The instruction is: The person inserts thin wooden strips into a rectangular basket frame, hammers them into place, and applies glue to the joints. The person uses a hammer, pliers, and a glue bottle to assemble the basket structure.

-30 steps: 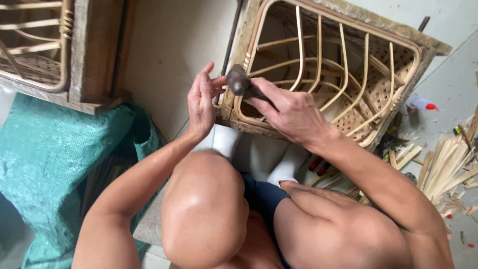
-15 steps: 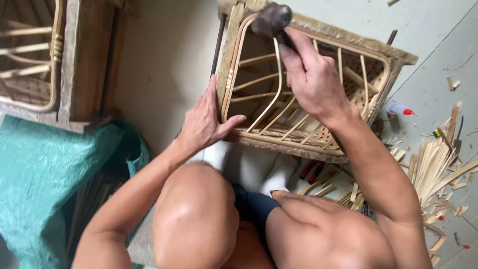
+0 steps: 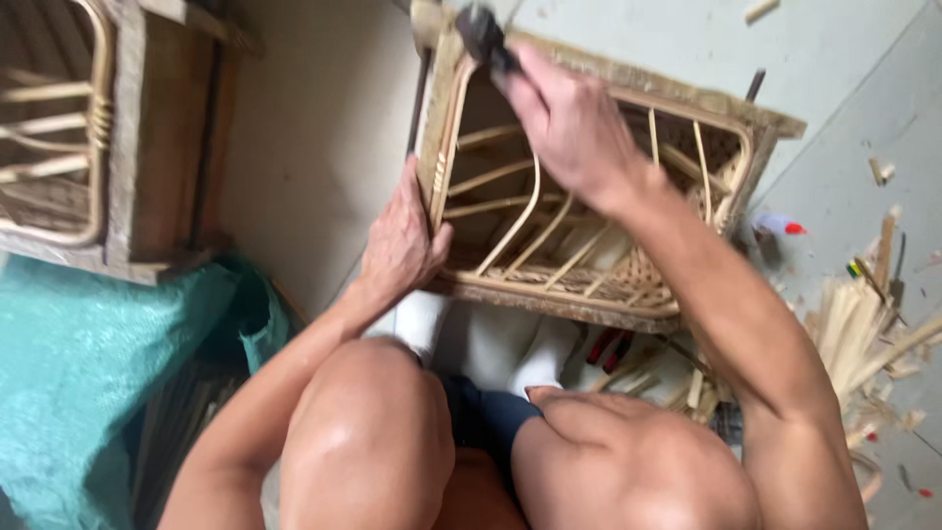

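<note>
A rattan-and-wood frame [image 3: 589, 294] lies on the floor in front of my knees, its curved cane ribs facing up. My left hand [image 3: 400, 240] presses against the frame's left edge, thumb hooked over the rail. My right hand [image 3: 569, 123] is raised above the frame's far left corner and is closed around the handle of a dark-headed hammer [image 3: 479, 37]. The hammer head is blurred near the top of the view.
A second wooden frame with cane ribs [image 3: 108, 147] stands at the left. A teal sheet [image 3: 88, 383] covers the floor at lower left. Split cane strips and offcuts [image 3: 873, 334] litter the floor at the right. White cylinders [image 3: 491, 344] lie under the frame.
My right hand has swung the hammer from the frame's near left edge up to the far corner. My left hand has dropped from beside the hammer to grip the frame's left rail.
</note>
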